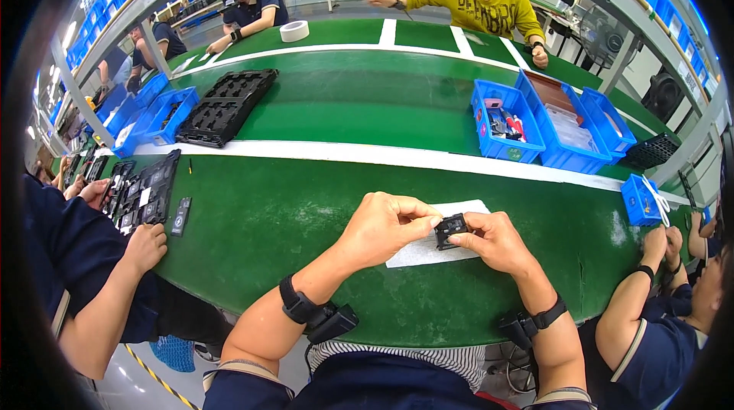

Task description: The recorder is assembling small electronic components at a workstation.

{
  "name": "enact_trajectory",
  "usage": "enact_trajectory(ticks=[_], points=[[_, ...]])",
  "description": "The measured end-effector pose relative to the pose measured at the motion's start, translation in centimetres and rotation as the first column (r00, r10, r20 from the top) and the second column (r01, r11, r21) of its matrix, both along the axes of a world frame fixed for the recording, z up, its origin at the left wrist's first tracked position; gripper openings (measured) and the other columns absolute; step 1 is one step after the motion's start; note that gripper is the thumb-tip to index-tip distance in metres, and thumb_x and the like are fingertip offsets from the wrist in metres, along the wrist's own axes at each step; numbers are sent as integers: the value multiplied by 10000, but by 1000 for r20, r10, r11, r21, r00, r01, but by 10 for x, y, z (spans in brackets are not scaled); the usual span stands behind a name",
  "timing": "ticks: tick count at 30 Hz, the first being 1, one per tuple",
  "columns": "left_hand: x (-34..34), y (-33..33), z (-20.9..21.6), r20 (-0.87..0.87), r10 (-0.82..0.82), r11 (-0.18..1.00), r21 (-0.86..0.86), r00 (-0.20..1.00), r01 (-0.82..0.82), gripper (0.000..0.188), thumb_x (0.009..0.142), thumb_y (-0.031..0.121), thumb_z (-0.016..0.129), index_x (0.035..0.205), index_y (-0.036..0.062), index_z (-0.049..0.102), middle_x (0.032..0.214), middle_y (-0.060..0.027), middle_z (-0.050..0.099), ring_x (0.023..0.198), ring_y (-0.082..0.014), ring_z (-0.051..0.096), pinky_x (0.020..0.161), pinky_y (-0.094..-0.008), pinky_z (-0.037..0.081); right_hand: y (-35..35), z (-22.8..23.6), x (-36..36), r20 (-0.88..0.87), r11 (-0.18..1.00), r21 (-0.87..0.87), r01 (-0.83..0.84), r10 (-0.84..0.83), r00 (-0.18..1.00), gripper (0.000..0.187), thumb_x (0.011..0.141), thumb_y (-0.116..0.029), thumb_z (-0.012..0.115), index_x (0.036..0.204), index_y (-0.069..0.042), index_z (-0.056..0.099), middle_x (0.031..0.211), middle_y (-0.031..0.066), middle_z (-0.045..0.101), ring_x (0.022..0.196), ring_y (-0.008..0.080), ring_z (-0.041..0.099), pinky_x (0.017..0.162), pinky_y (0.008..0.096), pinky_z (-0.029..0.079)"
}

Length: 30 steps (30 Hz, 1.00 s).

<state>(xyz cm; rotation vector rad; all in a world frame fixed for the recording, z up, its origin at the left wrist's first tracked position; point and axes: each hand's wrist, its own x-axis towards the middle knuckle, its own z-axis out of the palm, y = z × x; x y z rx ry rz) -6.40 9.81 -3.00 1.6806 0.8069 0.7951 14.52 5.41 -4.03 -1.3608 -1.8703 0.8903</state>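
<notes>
A small black rectangular plastic part [451, 228] is held above a white sheet [413, 255] that lies on the green bench. My right hand [498, 242] grips the part from its right side, with the thumb across the lower edge. My left hand [386, 226] is closed in a pinch, thumb and forefinger tips meeting at the part's upper left corner. Whatever sits between those left fingertips is too small or hidden to make out. Black bands with small boxes circle both my wrists.
On my left a co-worker's hand [145, 246] rests near a black tray [153, 188]; a flat dark piece [180, 217] lies beside it. Stacked black trays [228, 106] and blue bins [511, 149] stand farther back. A small blue bin [639, 200] is at right, near another co-worker's hands [664, 246].
</notes>
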Motion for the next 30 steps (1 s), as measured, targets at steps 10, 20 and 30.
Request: enact_trajectory(ticks=[10,20,30], points=[[-2,7,-6,46,-43,987,-154,998,49,160,794,85,643,917,-14,670,810,-61,659,724,-77,580,675,-220,477,-3,6,-3,-6,997,-76,-14,14,1000,142,770,-128,662,760,6,616,523,9,422,503,66,352,440,268,293],[-1,3,-5,16,0,996,-90,1000,1,149,799,91,642,899,-16,668,771,-34,642,692,-53,553,632,-203,460,-3,-2,-2,-82,993,-115,-17,7,997,173,780,-140,662,717,7,596,515,-24,383,499,49,325,430,258,265],[3,-4,4,-53,70,997,16,996,-70,156,814,113,637,885,-25,655,713,-6,610,639,-19,497,561,-186,427,-5,-1,-3,-209,974,-211,-76,31,977,168,805,-158,654,744,-7,614,539,-44,459,494,33,394,430,226,302]])
